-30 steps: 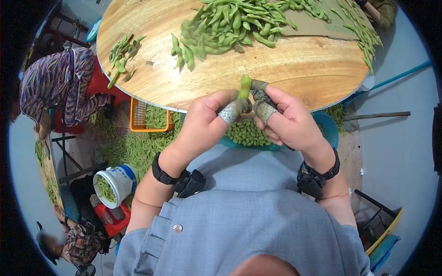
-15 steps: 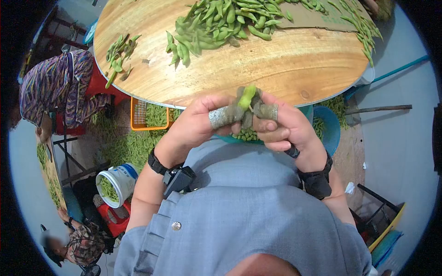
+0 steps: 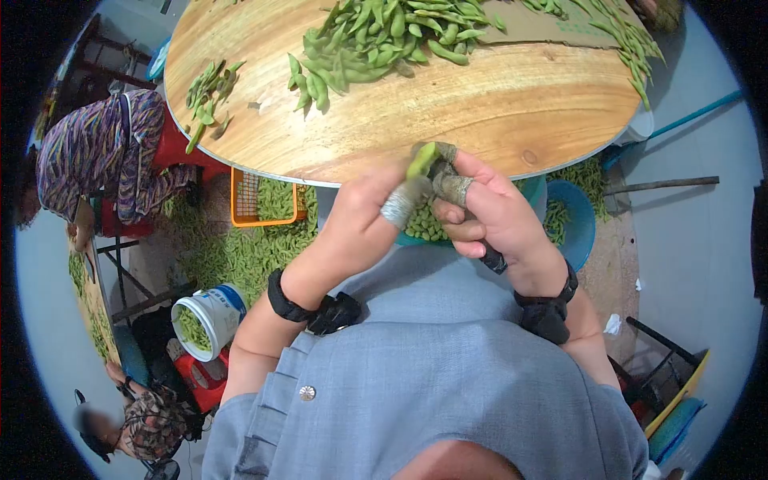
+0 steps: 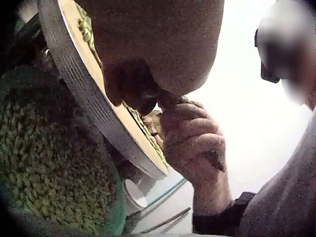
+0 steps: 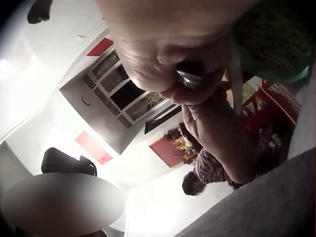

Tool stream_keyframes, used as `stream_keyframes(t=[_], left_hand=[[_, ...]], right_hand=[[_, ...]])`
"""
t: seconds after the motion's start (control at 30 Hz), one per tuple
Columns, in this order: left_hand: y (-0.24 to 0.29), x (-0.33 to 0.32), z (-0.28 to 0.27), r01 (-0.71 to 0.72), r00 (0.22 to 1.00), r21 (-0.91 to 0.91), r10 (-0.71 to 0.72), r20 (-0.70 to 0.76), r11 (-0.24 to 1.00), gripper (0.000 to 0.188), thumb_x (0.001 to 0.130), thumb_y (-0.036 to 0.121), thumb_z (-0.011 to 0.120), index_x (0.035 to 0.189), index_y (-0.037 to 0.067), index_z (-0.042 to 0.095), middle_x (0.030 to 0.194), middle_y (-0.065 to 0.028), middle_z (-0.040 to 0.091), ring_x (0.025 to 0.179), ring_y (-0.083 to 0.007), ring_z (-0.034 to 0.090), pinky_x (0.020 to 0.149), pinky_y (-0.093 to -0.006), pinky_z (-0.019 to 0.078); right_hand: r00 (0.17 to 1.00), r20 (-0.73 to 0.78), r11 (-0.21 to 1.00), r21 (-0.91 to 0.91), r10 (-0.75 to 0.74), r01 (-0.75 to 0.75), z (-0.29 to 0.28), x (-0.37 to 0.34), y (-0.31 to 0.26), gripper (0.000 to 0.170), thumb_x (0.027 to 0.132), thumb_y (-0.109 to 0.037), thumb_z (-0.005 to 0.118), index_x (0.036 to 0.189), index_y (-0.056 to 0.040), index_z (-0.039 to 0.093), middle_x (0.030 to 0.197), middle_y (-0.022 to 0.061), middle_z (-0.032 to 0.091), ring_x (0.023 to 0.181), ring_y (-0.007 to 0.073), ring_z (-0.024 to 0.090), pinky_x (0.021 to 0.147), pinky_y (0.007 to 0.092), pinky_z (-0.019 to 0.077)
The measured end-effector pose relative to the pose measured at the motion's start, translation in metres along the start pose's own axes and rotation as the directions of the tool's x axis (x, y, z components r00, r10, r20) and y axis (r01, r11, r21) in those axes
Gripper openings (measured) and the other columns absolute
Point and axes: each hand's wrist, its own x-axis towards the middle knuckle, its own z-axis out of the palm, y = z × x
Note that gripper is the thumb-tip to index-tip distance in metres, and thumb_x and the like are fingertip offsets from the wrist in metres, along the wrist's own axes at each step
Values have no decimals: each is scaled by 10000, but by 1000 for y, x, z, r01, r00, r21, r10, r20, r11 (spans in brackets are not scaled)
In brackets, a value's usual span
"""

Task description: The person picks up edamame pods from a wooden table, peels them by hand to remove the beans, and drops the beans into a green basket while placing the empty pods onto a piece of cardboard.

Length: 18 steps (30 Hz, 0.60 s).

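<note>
A green soybean pod is held up between the two hands, close to the table's near edge. Its lower end is pinched by the left hand, which has silvery tape round the thumb. The right hand grips the pod's other side with taped thumb and index finger, its other fingers curled toward the palm. Below the hands, a green basin holds many shelled beans, partly hidden by the hands. In the right wrist view, black tape wraps a finger of the right hand; the pod is hidden there.
On the round wooden table lie a large heap of pods and a small cluster. An orange basket, a white bucket and a blue basin stand below. Pods cover the floor at left; two people sit there.
The left hand first shifts left, then comes back in toward the right hand. The pod, upright at first, now leans, and the right index finger lies across behind it.
</note>
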Motion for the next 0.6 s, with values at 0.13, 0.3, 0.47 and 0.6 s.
stream_keyframes(t=[0.13, 0.3, 0.47, 0.6], left_hand=[[-2, -3, -7, 494, 865, -725, -356, 354, 480, 220, 983, 189, 481, 924, -2, 572, 741, -24, 535, 682, -153, 524, 633, -306, 446], [-3, -7, -10, 566, 809, -689, -467, 359, 452, 194, 979, 171, 473, 939, 8, 570, 710, -19, 537, 639, -93, 500, 603, -245, 425], [10, -5, -9, 336, 922, -165, -288, 258, 927, 212, 969, 166, 458, 1031, 18, 596, 678, -33, 555, 591, -86, 527, 550, -252, 425], [9, -9, -15, 632, 775, -654, -316, 547, 416, 178, 965, 166, 479, 989, 21, 578, 611, 10, 451, 508, -95, 405, 465, -234, 315]], right_hand=[[998, 45, 997, 58, 49, -51, -4, -5, -2, 418, 903, -66, 358, 1304, -146, 447, 716, -20, 471, 462, 20, 332, 388, 186, 324], [909, -75, 773, -558, -409, 302, -17, 9, 17, 348, 875, -87, 464, 1217, -81, 526, 734, 53, 552, 527, 114, 472, 476, 264, 425], [668, 97, 231, -893, -737, 385, -10, 3, 5, 274, 836, -136, 623, 1077, -11, 592, 833, 127, 642, 678, 195, 605, 625, 304, 489], [784, 207, 416, -754, -585, 509, -29, 16, 7, 212, 840, -161, 668, 982, -13, 614, 708, 47, 607, 583, 122, 561, 517, 277, 449]])
